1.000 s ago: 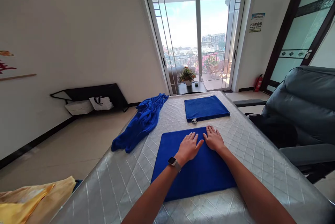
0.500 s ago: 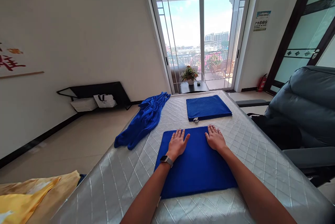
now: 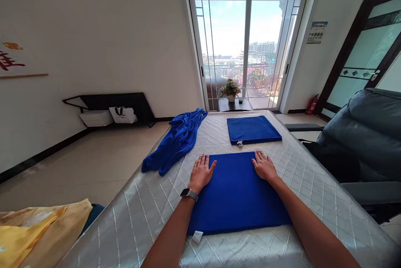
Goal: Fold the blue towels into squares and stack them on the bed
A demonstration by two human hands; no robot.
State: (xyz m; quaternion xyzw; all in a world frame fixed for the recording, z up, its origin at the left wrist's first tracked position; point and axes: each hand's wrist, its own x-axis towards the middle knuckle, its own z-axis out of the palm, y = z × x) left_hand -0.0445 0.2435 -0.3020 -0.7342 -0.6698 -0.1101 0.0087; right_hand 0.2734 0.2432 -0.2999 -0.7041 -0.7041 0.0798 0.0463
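A blue cloth (image 3: 241,201), folded into a flat rectangle, lies on the silvery quilted mattress (image 3: 138,226) in front of me. My left hand (image 3: 201,173) rests flat on its far left corner, fingers stretched out. On the far right corner lies my right hand (image 3: 263,165), also flat and open. A white label (image 3: 197,236) sticks out at the near left edge. Beyond it is a second folded blue cloth (image 3: 253,129) with a small tag at its near edge. A crumpled blue cloth (image 3: 180,138) lies along the mattress's left edge.
To the right stands a dark armchair (image 3: 363,134) beside the mattress. Yellow and tan fabric (image 3: 53,230) is at the lower left. A small table (image 3: 234,105) with a potted plant (image 3: 231,88) stands by the sliding glass door (image 3: 225,30).
My left hand has slid left to the cloth's corner, and the right hand has hardly moved on the cloth. The label at the near left edge now shows. The view has shifted slightly.
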